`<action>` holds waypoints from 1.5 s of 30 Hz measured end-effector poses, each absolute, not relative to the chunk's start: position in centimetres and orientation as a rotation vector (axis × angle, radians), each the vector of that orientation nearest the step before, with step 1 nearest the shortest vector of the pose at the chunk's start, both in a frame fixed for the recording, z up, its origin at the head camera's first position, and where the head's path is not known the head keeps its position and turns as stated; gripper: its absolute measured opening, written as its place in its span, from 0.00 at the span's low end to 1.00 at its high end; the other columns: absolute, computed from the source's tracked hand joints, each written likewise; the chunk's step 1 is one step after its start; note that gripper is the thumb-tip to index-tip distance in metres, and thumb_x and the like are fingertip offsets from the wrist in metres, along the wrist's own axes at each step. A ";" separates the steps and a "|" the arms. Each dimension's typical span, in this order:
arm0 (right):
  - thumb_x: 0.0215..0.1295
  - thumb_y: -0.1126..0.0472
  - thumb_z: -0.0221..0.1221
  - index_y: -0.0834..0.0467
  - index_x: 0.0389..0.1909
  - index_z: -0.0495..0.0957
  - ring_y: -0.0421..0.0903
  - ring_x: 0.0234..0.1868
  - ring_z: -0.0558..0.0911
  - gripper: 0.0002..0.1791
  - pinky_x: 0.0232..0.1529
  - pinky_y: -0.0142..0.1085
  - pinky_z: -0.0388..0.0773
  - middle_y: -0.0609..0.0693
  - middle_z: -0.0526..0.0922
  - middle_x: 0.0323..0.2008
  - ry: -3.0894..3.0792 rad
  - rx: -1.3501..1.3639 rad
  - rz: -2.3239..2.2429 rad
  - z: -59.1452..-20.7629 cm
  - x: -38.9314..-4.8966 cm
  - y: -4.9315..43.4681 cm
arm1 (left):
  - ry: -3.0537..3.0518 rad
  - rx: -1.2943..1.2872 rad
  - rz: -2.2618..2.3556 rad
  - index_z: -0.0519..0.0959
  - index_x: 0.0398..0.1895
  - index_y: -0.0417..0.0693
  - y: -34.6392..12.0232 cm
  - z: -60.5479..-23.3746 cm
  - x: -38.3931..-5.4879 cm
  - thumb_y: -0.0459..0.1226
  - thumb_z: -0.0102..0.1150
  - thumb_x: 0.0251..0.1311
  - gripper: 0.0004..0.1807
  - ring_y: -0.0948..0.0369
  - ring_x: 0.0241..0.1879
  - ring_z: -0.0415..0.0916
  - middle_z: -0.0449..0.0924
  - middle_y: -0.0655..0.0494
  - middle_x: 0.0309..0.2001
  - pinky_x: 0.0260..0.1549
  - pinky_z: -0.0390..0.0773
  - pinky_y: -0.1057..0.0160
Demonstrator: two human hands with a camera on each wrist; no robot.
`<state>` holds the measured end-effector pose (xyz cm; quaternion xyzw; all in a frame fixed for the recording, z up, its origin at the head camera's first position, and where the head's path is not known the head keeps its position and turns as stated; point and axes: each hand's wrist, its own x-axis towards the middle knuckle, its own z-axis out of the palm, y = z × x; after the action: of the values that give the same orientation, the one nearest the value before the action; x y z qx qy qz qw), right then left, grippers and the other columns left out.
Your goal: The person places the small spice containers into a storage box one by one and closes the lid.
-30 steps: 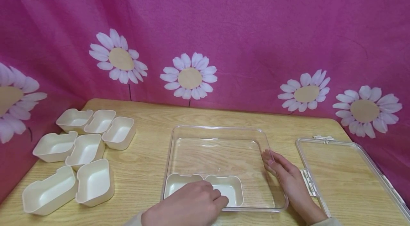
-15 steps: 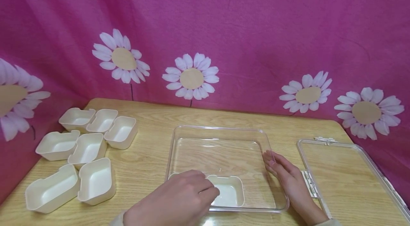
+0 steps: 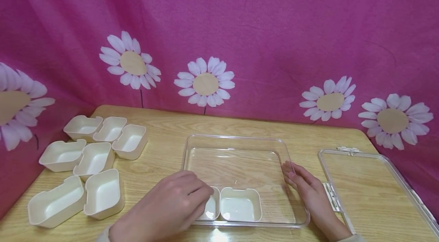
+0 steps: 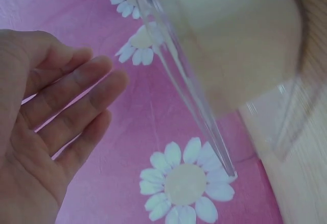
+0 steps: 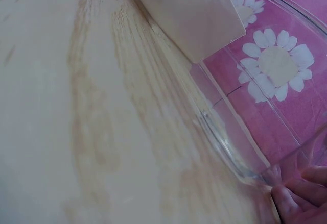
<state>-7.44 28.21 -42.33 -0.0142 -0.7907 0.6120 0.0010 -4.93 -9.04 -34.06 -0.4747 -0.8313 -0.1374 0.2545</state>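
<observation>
Probably for steadiness, a clear storage box (image 3: 236,136) sits against the close-set fingers of the right hand (image 3: 308,190); the left hand (image 3: 164,204) has loosely parted fingers, pinching nothing, beside two cream bins (image 3: 241,207) lined up inside, seemingly to save space.

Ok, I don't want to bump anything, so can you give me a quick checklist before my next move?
1. Left hand empty: ok.
2. Right hand against the clear bin: ok, at its right wall.
3. Lid off the bin: ok, lying to its right.
4. Right cup in the bin upright: ok.
5. Left cup in the bin seated flat: cannot tell, partly hidden.
6. Spare cups upright: ok, seven at the left.
</observation>
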 end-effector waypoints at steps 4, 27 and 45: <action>0.82 0.52 0.48 0.69 0.73 0.64 0.21 0.60 0.78 0.30 0.58 0.17 0.74 0.45 0.79 0.67 -2.499 -0.043 1.901 -42.3 -7.4 28.2 | -2.308 -1.149 -0.320 0.87 0.39 0.53 -10.1 -33.8 -5.3 0.38 0.68 0.58 0.07 0.67 0.36 0.83 0.88 0.65 0.36 0.45 0.83 0.64; 0.83 0.52 0.47 0.70 0.74 0.63 0.20 0.60 0.77 0.30 0.58 0.17 0.74 0.65 0.69 0.72 -2.503 -0.041 1.918 -42.2 -7.5 28.2 | -2.971 -0.319 -0.264 0.86 0.43 0.50 -20.4 -30.9 -7.0 0.49 0.64 0.67 0.14 0.56 0.30 0.82 0.88 0.59 0.32 0.29 0.80 0.47; 0.83 0.51 0.47 0.68 0.74 0.64 0.21 0.59 0.78 0.30 0.58 0.16 0.74 0.67 0.69 0.73 -2.519 -0.055 1.893 -42.1 -7.4 28.1 | -3.487 -0.207 -0.293 0.81 0.29 0.50 -22.5 -33.6 -8.5 0.58 0.57 0.69 0.23 0.55 0.27 0.75 0.79 0.54 0.27 0.29 0.73 0.53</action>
<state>-7.44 28.11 -42.10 -0.0174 -0.7994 0.6006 -0.0049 -8.55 -22.51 -33.61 -0.0580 -0.9784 -0.0822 -0.1808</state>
